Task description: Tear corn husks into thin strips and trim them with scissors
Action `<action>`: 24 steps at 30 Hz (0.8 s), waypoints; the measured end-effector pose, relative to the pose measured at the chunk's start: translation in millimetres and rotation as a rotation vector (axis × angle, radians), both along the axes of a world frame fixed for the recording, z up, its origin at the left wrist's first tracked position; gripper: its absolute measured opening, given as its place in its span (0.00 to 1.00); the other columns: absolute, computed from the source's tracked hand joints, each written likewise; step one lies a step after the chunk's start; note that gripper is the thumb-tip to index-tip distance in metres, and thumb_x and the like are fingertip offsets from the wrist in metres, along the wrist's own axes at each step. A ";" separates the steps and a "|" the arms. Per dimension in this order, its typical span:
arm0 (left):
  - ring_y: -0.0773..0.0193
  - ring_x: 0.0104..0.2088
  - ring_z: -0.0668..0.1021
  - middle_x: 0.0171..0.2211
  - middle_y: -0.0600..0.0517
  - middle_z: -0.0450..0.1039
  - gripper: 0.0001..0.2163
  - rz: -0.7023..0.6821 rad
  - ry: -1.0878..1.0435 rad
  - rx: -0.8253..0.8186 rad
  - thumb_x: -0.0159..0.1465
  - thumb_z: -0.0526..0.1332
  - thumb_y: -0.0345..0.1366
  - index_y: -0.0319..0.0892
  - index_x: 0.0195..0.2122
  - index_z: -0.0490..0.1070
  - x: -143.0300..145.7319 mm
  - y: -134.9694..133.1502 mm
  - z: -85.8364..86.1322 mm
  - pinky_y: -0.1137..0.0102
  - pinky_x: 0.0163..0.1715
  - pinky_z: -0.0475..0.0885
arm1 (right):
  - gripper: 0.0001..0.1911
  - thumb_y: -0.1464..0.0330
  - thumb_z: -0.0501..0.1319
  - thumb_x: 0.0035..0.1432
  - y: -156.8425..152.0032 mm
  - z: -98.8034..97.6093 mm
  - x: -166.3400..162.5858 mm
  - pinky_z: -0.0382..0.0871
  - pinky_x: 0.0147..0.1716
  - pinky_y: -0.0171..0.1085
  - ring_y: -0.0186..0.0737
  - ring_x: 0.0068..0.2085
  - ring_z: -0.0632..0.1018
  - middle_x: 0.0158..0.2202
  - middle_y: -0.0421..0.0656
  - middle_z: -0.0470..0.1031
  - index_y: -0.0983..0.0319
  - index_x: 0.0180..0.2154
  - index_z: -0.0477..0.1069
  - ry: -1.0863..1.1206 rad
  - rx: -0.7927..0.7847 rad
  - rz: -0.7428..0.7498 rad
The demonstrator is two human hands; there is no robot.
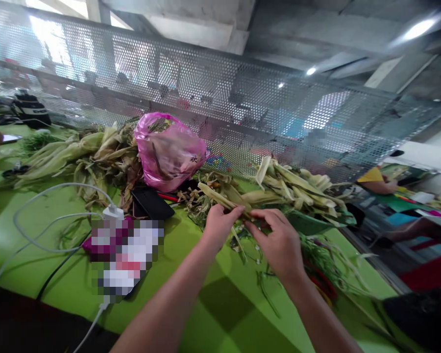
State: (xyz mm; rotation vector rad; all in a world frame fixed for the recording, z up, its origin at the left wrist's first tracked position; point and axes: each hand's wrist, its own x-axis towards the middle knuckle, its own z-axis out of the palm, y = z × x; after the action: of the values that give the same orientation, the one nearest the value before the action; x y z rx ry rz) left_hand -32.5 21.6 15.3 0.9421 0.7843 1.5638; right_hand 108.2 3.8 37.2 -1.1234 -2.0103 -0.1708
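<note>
1. Husk strip (218,196), long, flat and pale yellow-green, spans both hands above the bright green smooth tabletop (242,328).
2. Left hand (218,225): thumb and fingers pinch the strip partway along; its far end juts up and leftward past them.
3. Right hand (281,245): thumb and fingertips close together at the nearer end; whether they grip it firmly, I cannot tell.
4. Behind the strip, to its left, stands a shiny translucent pink plastic bag (169,162), beside a brownish heap of dried husks (106,157).
5. Beyond the right hand lies a pile of pale yellow husks (297,189), partly on dark green plastic sheeting (308,223).
</note>
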 end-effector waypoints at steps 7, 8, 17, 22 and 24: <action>0.71 0.19 0.65 0.17 0.55 0.65 0.15 0.112 -0.009 -0.105 0.54 0.66 0.45 0.38 0.23 0.70 -10.3 5.0 1.2 0.74 0.22 0.59 | 0.06 0.67 0.60 0.62 3.6 6.2 6.2 0.67 0.38 0.39 0.40 0.35 0.73 0.32 0.43 0.72 0.61 0.32 0.71 -0.039 0.077 0.005; 0.71 0.19 0.64 0.17 0.56 0.65 0.15 0.118 -0.014 -0.101 0.54 0.66 0.46 0.38 0.24 0.69 -11.4 6.1 0.8 0.74 0.22 0.59 | 0.06 0.67 0.60 0.62 3.4 7.3 7.2 0.67 0.38 0.38 0.40 0.35 0.73 0.32 0.42 0.72 0.61 0.32 0.70 -0.007 0.054 0.013; 0.73 0.19 0.61 0.17 0.57 0.61 0.18 0.097 0.091 -0.046 0.52 0.66 0.50 0.39 0.22 0.67 -6.3 6.3 -7.3 0.74 0.21 0.55 | 0.04 0.67 0.61 0.61 2.3 -1.4 -3.9 0.67 0.36 0.37 0.39 0.34 0.74 0.34 0.42 0.74 0.60 0.36 0.72 -0.044 -0.054 0.097; 0.73 0.17 0.59 0.15 0.59 0.58 0.20 0.063 0.054 -0.099 0.51 0.66 0.52 0.40 0.21 0.63 -2.0 6.7 -11.8 0.74 0.19 0.53 | 0.06 0.68 0.57 0.64 0.7 -5.1 -2.5 0.66 0.36 0.39 0.41 0.34 0.73 0.32 0.44 0.72 0.60 0.33 0.68 -0.062 -0.008 0.082; 0.73 0.17 0.59 0.15 0.59 0.58 0.20 0.085 0.057 -0.104 0.51 0.66 0.51 0.41 0.21 0.63 -1.2 8.1 -13.6 0.74 0.19 0.53 | 0.06 0.68 0.56 0.64 -0.4 -6.4 -0.4 0.66 0.36 0.39 0.41 0.34 0.72 0.32 0.44 0.70 0.60 0.33 0.66 -0.056 -0.010 0.099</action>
State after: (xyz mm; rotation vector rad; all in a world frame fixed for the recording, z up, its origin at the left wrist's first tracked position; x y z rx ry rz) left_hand -33.7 29.7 1.8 0.8905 0.9474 1.5595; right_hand 107.8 3.4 30.8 -1.0328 -2.1135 -0.1432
